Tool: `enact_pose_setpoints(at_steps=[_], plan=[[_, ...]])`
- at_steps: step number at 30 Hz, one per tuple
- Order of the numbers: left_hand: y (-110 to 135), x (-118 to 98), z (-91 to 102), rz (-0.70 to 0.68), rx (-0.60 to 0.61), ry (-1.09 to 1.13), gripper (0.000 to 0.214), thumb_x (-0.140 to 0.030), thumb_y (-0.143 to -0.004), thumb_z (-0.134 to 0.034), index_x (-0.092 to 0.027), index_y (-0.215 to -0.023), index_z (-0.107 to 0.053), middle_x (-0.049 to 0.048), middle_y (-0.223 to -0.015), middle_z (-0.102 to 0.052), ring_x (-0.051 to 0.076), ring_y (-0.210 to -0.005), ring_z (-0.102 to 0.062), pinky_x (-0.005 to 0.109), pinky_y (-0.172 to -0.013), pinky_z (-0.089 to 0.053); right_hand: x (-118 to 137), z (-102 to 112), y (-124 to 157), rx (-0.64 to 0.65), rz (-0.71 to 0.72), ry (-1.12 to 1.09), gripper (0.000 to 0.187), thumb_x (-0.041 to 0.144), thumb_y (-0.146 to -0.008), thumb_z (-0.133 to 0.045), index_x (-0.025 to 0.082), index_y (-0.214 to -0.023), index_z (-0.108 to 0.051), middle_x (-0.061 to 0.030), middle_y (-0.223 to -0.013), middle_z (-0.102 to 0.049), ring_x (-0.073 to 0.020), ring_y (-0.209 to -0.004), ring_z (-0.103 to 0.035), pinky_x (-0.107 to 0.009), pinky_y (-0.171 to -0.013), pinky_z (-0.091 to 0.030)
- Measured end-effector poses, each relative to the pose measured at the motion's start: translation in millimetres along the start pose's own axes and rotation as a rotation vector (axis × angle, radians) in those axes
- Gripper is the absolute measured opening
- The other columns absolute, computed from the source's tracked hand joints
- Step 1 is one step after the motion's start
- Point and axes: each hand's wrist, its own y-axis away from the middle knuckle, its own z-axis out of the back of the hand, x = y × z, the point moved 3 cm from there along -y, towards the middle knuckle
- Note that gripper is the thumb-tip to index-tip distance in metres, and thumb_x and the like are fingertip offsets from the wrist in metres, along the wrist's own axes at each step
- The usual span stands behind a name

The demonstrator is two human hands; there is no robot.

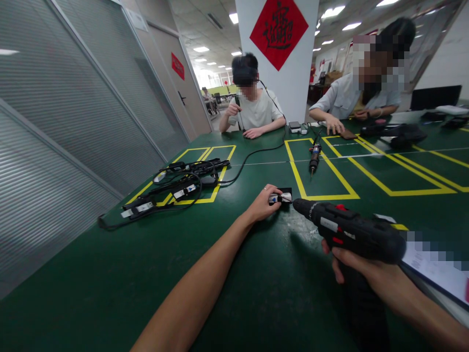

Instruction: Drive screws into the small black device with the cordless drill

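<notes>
My right hand point(351, 264) is closed round the handle of a black cordless drill point(348, 230) with red buttons. The drill points left, and its thin bit reaches a small black box point(286, 195) with white and blue parts inside. Whether the bit touches a part in the box, I cannot tell. Around the left side of that box my left hand point(264, 203) is closed, pressing it on the green table point(234, 274). A ring shows on one of its fingers.
On the left lie several black cabled devices point(183, 183) inside yellow tape lines. A thin electric screwdriver point(314, 157) lies farther back. Two people sit across the table, one point(256, 110) wearing a cabled headset. A clipboard with papers point(436, 264) is at the right.
</notes>
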Motion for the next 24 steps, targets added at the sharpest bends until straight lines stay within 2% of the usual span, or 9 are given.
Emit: enact_pose_setpoints(at_steps=[7, 16, 24], plan=[[-0.7, 3.1, -1.1, -0.014, -0.008, 0.004, 0.033, -0.014, -0.072, -0.054, -0.018, -0.105, -0.055, 0.0068, -0.107, -0.050, 0.019, -0.103, -0.048, 0.037, -0.096, -0.038, 1.8, -1.3, -0.8, 0.034, 0.035, 0.035, 0.020, 0.038, -0.084, -0.047, 0.021, -0.081, -0.059, 0.0012, -0.063, -0.060, -0.0182, -0.058, -0.058, -0.034, -0.065, -0.042], [-1.1, 3.7, -1.5, -0.008, -0.017, -0.004, 0.032, -0.015, -0.072, -0.055, -0.019, -0.104, -0.055, 0.0064, -0.106, -0.050, 0.018, -0.101, -0.049, 0.036, -0.095, -0.038, -0.8, 0.7, -2.0, 0.062, 0.029, 0.049, 0.023, 0.041, -0.084, -0.048, 0.021, -0.083, -0.060, 0.0009, -0.062, -0.061, -0.0181, -0.056, -0.057, -0.033, -0.059, -0.041], [-2.1, 7.2, -2.8, -0.030, -0.010, 0.005, 0.032, -0.015, -0.072, -0.054, -0.018, -0.105, -0.055, 0.0069, -0.108, -0.051, 0.018, -0.102, -0.049, 0.036, -0.094, -0.039, 3.2, 0.6, -0.7, 0.099, 0.020, -0.016, 0.015, 0.033, -0.086, -0.049, 0.022, -0.084, -0.057, 0.0018, -0.065, -0.062, -0.0171, -0.059, -0.058, -0.033, -0.067, -0.042]])
